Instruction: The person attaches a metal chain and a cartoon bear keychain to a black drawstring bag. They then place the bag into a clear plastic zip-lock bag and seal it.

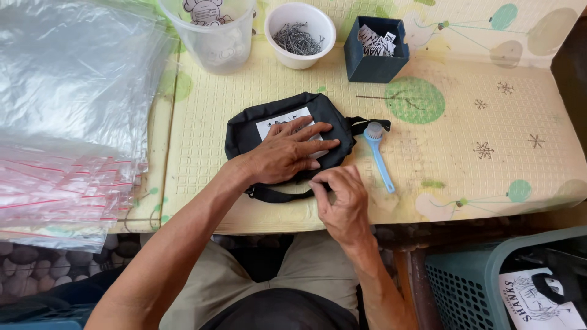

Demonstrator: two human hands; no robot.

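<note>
- Tabletop (pixel 501 177), a pale yellow embossed mat printed with green circles and small snowflakes, carries everything the person is working with.
- Stack of clear plastic zip bags with red seal strips (pixel 67 122) lies at the person's left, spilling over the table edge.
- Small black fabric pouch with a white printed label and a black strap (pixel 244 131) lies flat near the middle of the near edge; its strap loops out at the right end and along the front.
- Left hand (pixel 287 150) lies palm down on the pouch, fingers spread and nearly straight, covering part of the label; it presses and grips nothing.
- Right hand (pixel 342 198) sits at the pouch's near edge, fingers curled and thumb meeting fingertips in a pinch; what is pinched, whether the strap or a fitting, cannot be told.
- Judgement: steady flat pressure from the left hand should keep the fabric from sliding while the pinch works the edge.
- Clear plastic cup with a cartoon print (pixel 211 36) stands at the far side, beside a white bowl of thin metal pins (pixel 302 33).
- Dark blue square box of printed paper tags (pixel 374 52) stands right of the bowl.
- Light blue plastic brush with a white bristle head (pixel 379 156) lies just right of the pouch, untouched.
</note>
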